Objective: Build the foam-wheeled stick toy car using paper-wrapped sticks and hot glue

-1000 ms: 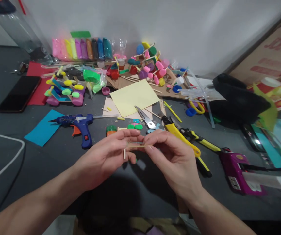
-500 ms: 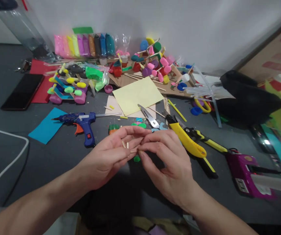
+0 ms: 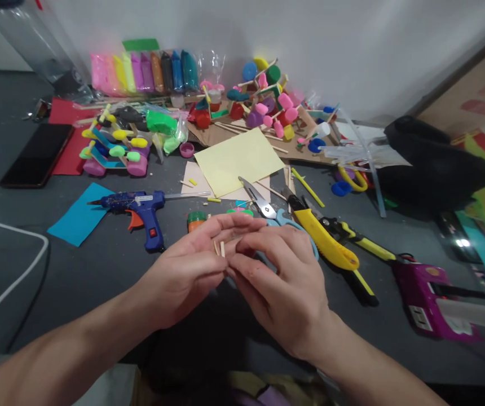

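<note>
My left hand (image 3: 192,268) is cupped palm-up low in the middle, and short wooden stick pieces (image 3: 219,248) lie against its fingers. My right hand (image 3: 280,287) meets it from the right, fingertips pinched on the sticks at the left palm. Just beyond the hands lie a blue glue gun (image 3: 139,206), scissors (image 3: 263,204) and a yellow-handled cutter (image 3: 327,242) on the dark table (image 3: 77,270).
A yellow paper sheet (image 3: 238,160), clay-and-stick models (image 3: 115,149), a pack of coloured clay (image 3: 141,73), a phone (image 3: 35,155), a blue paper scrap (image 3: 77,217), a purple tool (image 3: 424,290), a black bag (image 3: 432,166) and a white cable (image 3: 9,282) crowd the table.
The long stick that both hands held level a second ago is gone from between them; the right hand has moved left and down onto the left palm, where short pieces now show.
</note>
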`<state>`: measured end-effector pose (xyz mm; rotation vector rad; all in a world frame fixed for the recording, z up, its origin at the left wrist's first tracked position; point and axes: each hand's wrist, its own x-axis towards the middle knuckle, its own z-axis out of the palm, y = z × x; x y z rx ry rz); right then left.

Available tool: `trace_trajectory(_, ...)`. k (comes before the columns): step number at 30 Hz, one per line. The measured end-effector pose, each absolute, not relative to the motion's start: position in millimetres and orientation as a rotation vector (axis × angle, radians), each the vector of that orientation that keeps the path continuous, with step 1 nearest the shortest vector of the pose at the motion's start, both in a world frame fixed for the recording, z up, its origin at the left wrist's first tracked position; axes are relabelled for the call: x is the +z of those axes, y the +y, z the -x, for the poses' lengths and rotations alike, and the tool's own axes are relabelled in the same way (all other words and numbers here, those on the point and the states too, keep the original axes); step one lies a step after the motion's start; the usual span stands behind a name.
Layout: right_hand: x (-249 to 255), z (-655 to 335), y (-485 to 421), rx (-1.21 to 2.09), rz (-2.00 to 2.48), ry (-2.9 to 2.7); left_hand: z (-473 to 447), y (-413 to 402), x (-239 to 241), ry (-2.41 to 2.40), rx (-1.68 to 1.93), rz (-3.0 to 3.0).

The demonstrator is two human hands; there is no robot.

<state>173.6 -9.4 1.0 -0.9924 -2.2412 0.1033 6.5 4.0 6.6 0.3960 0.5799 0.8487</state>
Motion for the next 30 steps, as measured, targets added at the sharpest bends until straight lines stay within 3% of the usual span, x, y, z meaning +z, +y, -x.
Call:
trace_trajectory(5, 0, -171, -9, 0.089, 1.004, -2.262, -7, 1, 1, 0.581, 0.859, -0.347)
trace_trajectory(19, -5, -167, -12, 0.474, 1.135, -2.099, -9, -9, -9, 0.484, 0.870, -0.526)
trace_trajectory(30, 10, -182, -6, 0.633, 1.150, -1.898, -5, -8, 8, 0.852, 0.827, -0.845)
